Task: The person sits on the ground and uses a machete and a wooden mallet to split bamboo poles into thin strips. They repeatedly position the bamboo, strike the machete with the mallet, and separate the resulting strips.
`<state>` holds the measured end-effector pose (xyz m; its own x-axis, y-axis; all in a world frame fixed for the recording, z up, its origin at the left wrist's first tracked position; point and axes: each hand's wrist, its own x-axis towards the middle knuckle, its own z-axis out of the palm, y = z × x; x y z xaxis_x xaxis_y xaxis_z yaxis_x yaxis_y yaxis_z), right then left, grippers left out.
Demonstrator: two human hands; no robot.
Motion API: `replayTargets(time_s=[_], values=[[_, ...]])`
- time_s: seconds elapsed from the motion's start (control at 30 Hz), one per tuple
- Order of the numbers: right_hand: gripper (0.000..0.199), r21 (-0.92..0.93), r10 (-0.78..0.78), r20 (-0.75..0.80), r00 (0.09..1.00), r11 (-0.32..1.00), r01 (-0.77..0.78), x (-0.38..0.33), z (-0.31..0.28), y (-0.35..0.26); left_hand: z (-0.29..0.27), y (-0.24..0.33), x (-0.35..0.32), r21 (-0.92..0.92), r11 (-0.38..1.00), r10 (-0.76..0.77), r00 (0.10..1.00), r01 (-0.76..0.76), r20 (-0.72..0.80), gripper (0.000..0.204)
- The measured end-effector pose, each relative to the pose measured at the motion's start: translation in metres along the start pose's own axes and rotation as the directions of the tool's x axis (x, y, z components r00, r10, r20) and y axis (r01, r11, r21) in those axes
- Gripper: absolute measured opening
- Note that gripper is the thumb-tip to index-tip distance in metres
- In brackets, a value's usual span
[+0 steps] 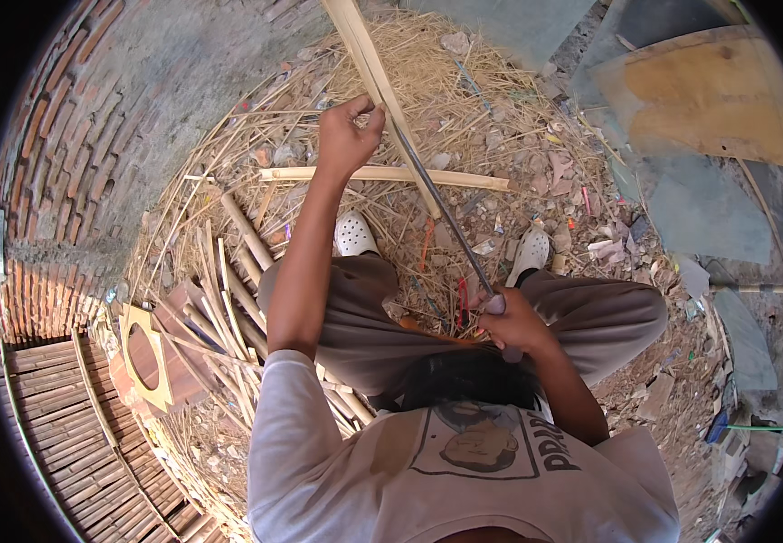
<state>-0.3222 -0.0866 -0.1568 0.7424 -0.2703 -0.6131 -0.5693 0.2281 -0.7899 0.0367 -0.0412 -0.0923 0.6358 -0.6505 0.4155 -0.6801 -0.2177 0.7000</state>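
A long pale bamboo strip slants from the top edge down to between my feet. My left hand is closed at its left edge, fingertips pinched against the bamboo. My right hand is wrapped round the handle of a long, narrow-bladed knife near my lap. The dark blade runs up and left along the strip, its tip close to my left fingers. How deep the blade sits in the bamboo I cannot tell. Beyond my feet, another split bamboo piece lies crosswise on the ground.
Bamboo poles and sticks lie on my left, near a board with a round hole. Straw-like shavings and rubble cover the ground. A brick wall and bamboo slats are at left; flat sheets at right.
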Motion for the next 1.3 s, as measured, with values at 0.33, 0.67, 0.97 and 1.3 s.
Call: replayTargets(time_s=[0.33, 0.67, 0.97, 1.3], values=[[0.018, 0.084, -0.005, 0.003, 1.000, 0.996, 0.005, -0.001, 0.004, -0.003, 0.000, 0.000, 0.000, -0.059, 0.998, 0.000, 1.000, 0.000, 0.003, 0.020], [0.023, 0.097, 0.018, 0.056, 0.998, 0.995, -0.024, -0.012, -0.011, -0.009, 0.005, 0.004, -0.001, -0.137, 0.991, 0.001, 1.000, 0.003, 0.030, 0.020], [0.018, 0.205, 0.072, 0.155, 0.985, 0.973, -0.103, -0.017, 0.002, -0.020, 0.008, -0.005, 0.004, -0.125, 0.992, -0.009, 0.999, 0.015, 0.044, 0.020], [0.017, -0.130, -0.024, -0.114, 0.993, 0.992, 0.009, -0.007, -0.009, -0.030, 0.013, 0.004, -0.007, -0.181, 0.980, 0.095, 0.994, -0.085, 0.048, 0.020]])
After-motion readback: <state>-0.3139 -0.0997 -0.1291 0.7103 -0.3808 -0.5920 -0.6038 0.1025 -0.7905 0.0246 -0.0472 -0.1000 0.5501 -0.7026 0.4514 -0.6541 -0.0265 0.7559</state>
